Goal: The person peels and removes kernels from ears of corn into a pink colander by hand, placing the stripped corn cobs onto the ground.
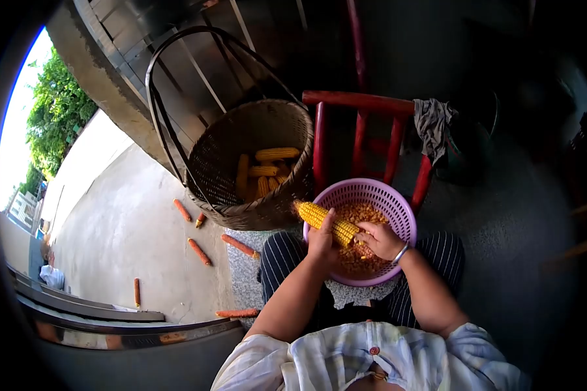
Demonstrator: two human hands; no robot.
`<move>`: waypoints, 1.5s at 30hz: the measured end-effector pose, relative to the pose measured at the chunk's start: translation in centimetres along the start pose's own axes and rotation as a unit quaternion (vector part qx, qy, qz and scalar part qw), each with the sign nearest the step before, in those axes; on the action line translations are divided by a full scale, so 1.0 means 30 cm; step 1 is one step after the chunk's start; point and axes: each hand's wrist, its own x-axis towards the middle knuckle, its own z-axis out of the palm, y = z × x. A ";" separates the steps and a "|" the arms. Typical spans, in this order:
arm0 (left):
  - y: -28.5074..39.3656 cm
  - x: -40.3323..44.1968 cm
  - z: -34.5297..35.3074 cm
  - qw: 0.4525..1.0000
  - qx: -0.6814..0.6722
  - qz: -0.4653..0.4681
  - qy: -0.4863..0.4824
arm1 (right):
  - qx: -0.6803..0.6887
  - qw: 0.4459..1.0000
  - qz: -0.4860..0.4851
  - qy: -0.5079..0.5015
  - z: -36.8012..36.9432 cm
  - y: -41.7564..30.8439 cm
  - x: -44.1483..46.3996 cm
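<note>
An ear of corn (324,220) with yellow kernels lies slantwise over a purple plastic basket (401,203). My left hand (321,240) is wrapped round its middle, thumb on top. At the ear's lower right end, my right hand (382,241) presses its curled fingers against the kernels; a bangle circles that wrist. Loose corn kernels (362,264) cover the bottom of the basket, which rests between my knees. Part of the ear's underside is hidden by my left hand.
A tall-handled wicker basket (205,150) holding several corn ears (277,154) stands at the back left. Behind the purple basket is a red wooden chair (359,99) with a grey cloth (435,124). Stripped cobs (199,251) are scattered on the floor at left.
</note>
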 end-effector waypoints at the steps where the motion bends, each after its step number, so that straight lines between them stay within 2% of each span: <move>1: -0.006 0.013 -0.013 1.000 0.002 -0.003 -0.024 | 0.070 0.996 0.047 0.029 0.031 0.041 0.001; 3: -0.029 0.029 -0.028 0.999 0.023 0.028 -0.010 | -0.012 0.999 -0.012 0.041 0.057 0.081 -0.011; 5: -0.045 0.052 -0.047 0.997 0.037 0.051 -0.034 | -0.137 0.990 0.030 0.017 0.065 0.031 -0.022; 7: -0.055 0.071 -0.059 0.993 0.075 0.083 -0.042 | -0.162 0.983 0.092 -0.005 0.081 0.012 -0.009; 8: -0.059 0.072 -0.064 0.996 0.050 0.068 -0.035 | -0.157 0.983 0.099 -0.007 0.087 0.026 -0.008; 10: -0.030 0.046 -0.033 0.998 0.022 0.044 -0.039 | -0.107 0.994 0.018 0.028 0.080 0.047 0.009; 11: -0.028 0.045 -0.036 0.998 0.022 0.042 -0.036 | -0.064 0.998 -0.001 0.009 0.060 0.058 0.019; 13: -0.019 0.048 -0.037 0.999 0.007 0.021 -0.045 | -0.027 0.999 -0.028 0.037 0.041 0.042 0.018; 17: -0.023 0.043 -0.035 0.999 -0.013 0.017 -0.048 | 0.040 0.999 -0.011 0.034 0.046 0.076 0.019; 21: -0.043 0.061 -0.039 0.996 0.033 0.063 -0.061 | 0.036 0.993 -0.026 0.111 0.072 0.073 0.016; 23: -0.044 0.050 -0.032 0.994 0.045 0.059 -0.082 | 0.003 0.998 0.036 0.043 0.078 0.082 0.018; 25: -0.035 0.055 -0.041 0.995 0.036 0.049 -0.077 | 0.024 0.999 0.029 0.012 0.051 0.073 0.017; 27: -0.029 0.061 -0.050 0.996 0.027 0.041 -0.075 | 0.103 0.992 0.050 -0.052 0.031 0.069 0.020; 29: -0.032 0.065 -0.058 0.994 0.022 0.042 -0.094 | 0.103 0.992 0.048 -0.054 0.049 0.119 0.021; 31: -0.016 0.043 -0.034 0.995 0.021 0.034 -0.093 | 0.144 0.989 -0.029 -0.011 0.070 0.155 0.020; 32: -0.012 0.033 -0.027 0.995 0.019 0.027 -0.093 | 0.116 0.989 -0.091 0.025 0.086 0.172 0.027; 33: -0.016 0.033 -0.028 0.995 0.019 0.026 -0.092 | 0.116 0.989 -0.090 0.025 0.083 0.156 0.028; 35: -0.019 0.037 -0.024 0.994 0.051 0.050 -0.077 | 0.255 0.961 0.106 -0.019 0.068 0.121 0.030; 36: -0.022 0.042 -0.024 0.994 0.052 0.049 -0.078 | 0.175 0.983 0.051 -0.017 0.069 0.117 0.033; 39: -0.029 0.049 -0.033 0.995 0.019 0.061 -0.081 | 0.198 0.977 0.058 -0.056 0.052 0.111 0.031; 41: -0.017 0.054 -0.042 0.996 0.011 0.036 -0.084 | 0.241 0.968 0.048 -0.045 0.061 0.136 0.025; 43: -0.002 0.047 -0.029 0.995 0.009 0.036 -0.093 | 0.344 0.936 0.060 -0.054 0.038 0.106 0.009; 44: -0.001 0.048 -0.027 0.996 -0.007 0.032 -0.087 | 0.384 0.921 0.065 -0.021 0.043 0.089 0.005; 45: -0.003 0.048 -0.028 0.996 -0.024 0.029 -0.081 | 0.384 0.921 0.067 -0.020 0.046 0.105 0.007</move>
